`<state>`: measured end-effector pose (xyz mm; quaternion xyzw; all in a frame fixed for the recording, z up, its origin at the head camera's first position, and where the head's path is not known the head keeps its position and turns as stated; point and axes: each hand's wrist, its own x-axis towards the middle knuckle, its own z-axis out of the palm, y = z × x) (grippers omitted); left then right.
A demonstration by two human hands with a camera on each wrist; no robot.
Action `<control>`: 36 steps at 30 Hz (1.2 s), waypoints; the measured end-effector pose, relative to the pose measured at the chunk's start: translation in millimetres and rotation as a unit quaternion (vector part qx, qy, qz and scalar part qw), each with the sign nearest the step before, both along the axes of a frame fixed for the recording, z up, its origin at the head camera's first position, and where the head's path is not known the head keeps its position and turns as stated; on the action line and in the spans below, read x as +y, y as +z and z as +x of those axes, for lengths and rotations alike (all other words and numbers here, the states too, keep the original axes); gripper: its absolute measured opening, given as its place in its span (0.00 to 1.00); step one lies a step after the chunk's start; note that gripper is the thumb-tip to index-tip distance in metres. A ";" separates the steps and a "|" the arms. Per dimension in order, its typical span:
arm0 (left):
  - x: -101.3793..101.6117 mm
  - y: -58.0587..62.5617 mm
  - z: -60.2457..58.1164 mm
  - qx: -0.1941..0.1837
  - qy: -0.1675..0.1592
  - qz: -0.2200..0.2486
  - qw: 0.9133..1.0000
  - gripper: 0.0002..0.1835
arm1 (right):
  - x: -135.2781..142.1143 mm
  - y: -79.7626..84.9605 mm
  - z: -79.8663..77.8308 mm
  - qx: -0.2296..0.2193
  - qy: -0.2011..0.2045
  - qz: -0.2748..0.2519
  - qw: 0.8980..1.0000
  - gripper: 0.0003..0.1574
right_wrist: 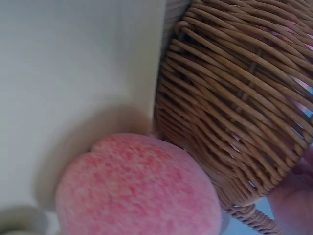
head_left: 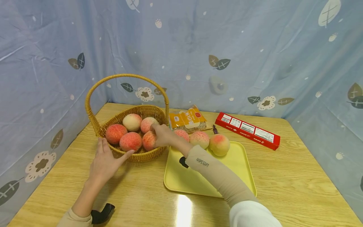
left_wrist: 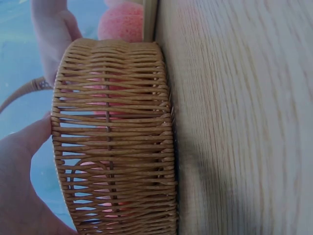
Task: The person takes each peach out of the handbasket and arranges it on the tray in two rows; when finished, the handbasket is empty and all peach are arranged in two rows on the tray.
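A wicker basket (head_left: 146, 156) with a tall arched handle holds several peaches, among them a red one (head_left: 116, 133) and a pale one (head_left: 132, 122). My left hand (head_left: 105, 162) rests against the basket's front left rim, thumb and fingers spread. In the left wrist view the thumb (left_wrist: 34, 134) touches the woven edge. Reaching over the basket's right rim, my right hand (head_left: 164, 135) holds an orange-red peach (head_left: 148, 140) by its right side, among the other peaches. The right wrist view shows another pink peach (right_wrist: 139, 188) close beside the basket's wall (right_wrist: 230, 98).
A yellow tray (head_left: 195, 179) lies right of the basket, under my right forearm, with three peaches along its back edge, one a yellowish peach (head_left: 219, 145). Behind stand an orange snack bag (head_left: 188, 119), a small purple wrapped item (head_left: 215, 129) and a long red box (head_left: 248, 130).
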<state>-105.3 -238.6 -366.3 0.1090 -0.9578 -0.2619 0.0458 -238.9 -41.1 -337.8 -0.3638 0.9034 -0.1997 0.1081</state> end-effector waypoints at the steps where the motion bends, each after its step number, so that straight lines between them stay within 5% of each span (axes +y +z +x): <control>1: -0.1 -0.2 0.0 0.000 0.000 -0.001 1.000 0.67 | 0.3 -1.2 -0.3 0.010 -0.002 -0.007 1.000 0.34; 4: -0.3 -0.6 0.0 -0.001 -0.002 -0.001 1.000 0.67 | 1.6 -4.9 -0.9 0.024 -0.015 -0.029 0.999 0.37; 8: -0.2 -0.6 0.1 -0.002 -0.005 0.003 1.000 0.67 | 5.6 -7.5 0.5 -0.014 -0.044 -0.102 0.994 0.41; 17: -0.6 -0.7 0.5 -0.005 -0.009 0.003 1.000 0.66 | 30.7 1.6 10.8 -0.128 -0.080 -0.292 0.944 0.44; 30: -1.8 -3.8 -1.4 -0.014 -0.015 0.000 1.000 0.67 | 120.2 21.9 18.4 -0.127 -0.141 -0.396 0.898 0.42; 36: -1.9 -2.4 -1.6 -0.003 -0.018 -0.002 1.000 0.66 | 166.0 26.1 26.9 -0.101 -0.190 -0.395 0.893 0.43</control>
